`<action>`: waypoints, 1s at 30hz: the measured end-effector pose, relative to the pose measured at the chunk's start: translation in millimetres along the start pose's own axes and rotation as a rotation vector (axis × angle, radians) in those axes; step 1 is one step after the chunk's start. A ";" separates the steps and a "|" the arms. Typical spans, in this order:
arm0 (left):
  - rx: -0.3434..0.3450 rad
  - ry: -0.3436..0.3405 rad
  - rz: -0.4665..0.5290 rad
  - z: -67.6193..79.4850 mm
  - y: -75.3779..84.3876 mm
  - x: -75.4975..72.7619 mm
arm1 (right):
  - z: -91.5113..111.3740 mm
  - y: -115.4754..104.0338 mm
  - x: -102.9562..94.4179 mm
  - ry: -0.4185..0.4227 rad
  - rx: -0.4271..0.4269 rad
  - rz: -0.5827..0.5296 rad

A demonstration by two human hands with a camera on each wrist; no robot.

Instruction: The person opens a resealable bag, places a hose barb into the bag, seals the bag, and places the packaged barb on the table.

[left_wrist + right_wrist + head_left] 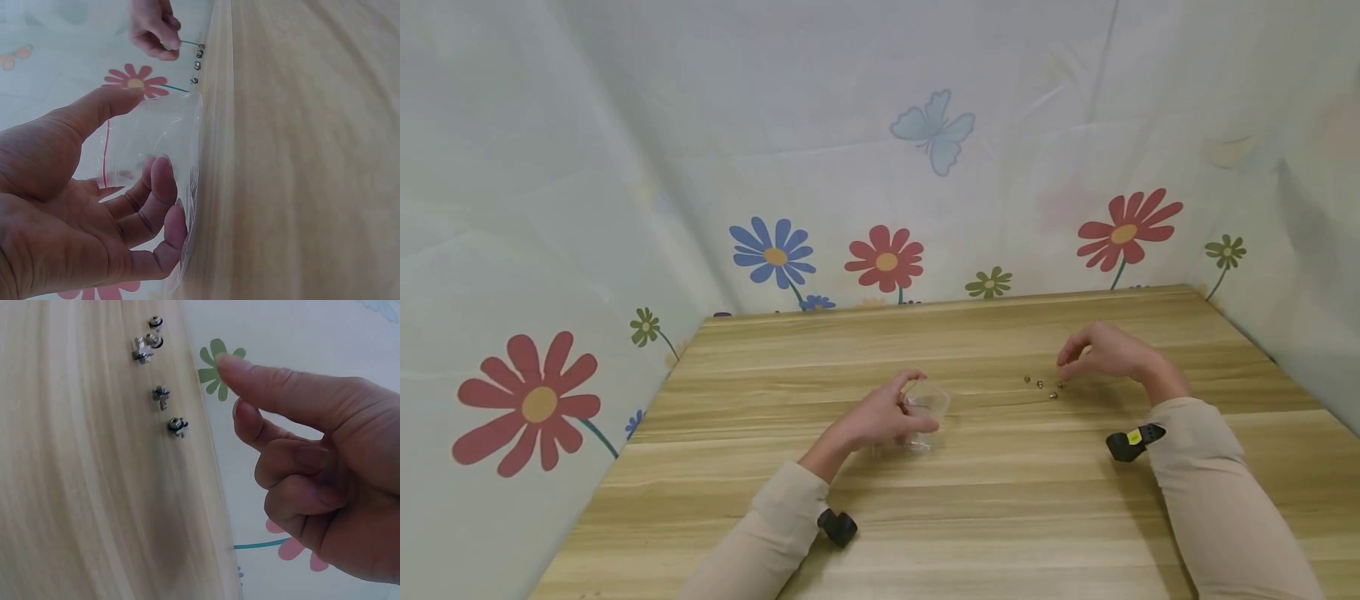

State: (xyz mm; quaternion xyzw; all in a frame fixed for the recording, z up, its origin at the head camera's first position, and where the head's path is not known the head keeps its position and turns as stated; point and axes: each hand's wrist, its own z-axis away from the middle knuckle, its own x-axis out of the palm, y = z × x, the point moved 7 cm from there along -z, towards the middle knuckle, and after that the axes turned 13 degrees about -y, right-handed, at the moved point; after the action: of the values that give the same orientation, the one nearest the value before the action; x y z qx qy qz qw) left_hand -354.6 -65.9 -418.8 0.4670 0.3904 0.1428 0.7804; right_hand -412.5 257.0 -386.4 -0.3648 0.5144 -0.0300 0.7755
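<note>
My left hand (pixel 880 414) holds a clear zip bag (pixel 159 134) with a red line along one end. The thumb lies at its upper edge and the other fingers curl against it from below. In the head view the bag shows as a see-through shape just over the tabletop. Several small metal screws (pixel 161 397) with dark rings round them lie loosely grouped on the wood, to the right of the bag. Over the rightmost of these hovers my right hand (pixel 1108 350). A gap shows between its thumb and forefinger (pixel 245 422), its other fingers are loosely curled, and no screw shows in it.
The wood-grain table (pixel 737 367) reaches back to a pale curtain (pixel 820 158) printed with flowers and a butterfly. Black wrist cameras, the left one (pixel 837 527) and the right one (pixel 1131 443), sit at the beige sleeves.
</note>
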 end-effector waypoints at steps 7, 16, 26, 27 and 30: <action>0.000 -0.003 -0.003 0.6 1.5 0.6 | -3.0 10.4 3.4 -0.029 0.035 0.033; 0.005 -0.005 -0.002 0.1 1.0 0.5 | -8.1 14.9 6.1 -0.039 0.036 0.065; 0.007 -0.011 -0.001 -1.6 -0.7 0.5 | -15.9 21.6 10.2 -0.066 0.060 0.043; 0.007 -0.011 0.000 -1.4 -0.5 0.6 | -16.5 22.0 10.6 -0.068 0.062 0.042; 0.007 -0.013 0.006 -1.0 -0.2 0.6 | -17.2 21.8 11.2 -0.076 0.059 0.045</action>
State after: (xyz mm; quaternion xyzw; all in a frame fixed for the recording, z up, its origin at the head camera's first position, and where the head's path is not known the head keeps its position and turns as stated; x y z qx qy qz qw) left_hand -354.9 -65.1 -419.5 0.4717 0.3844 0.1405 0.7810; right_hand -428.6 259.1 -411.7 -0.3309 0.4914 -0.0138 0.8055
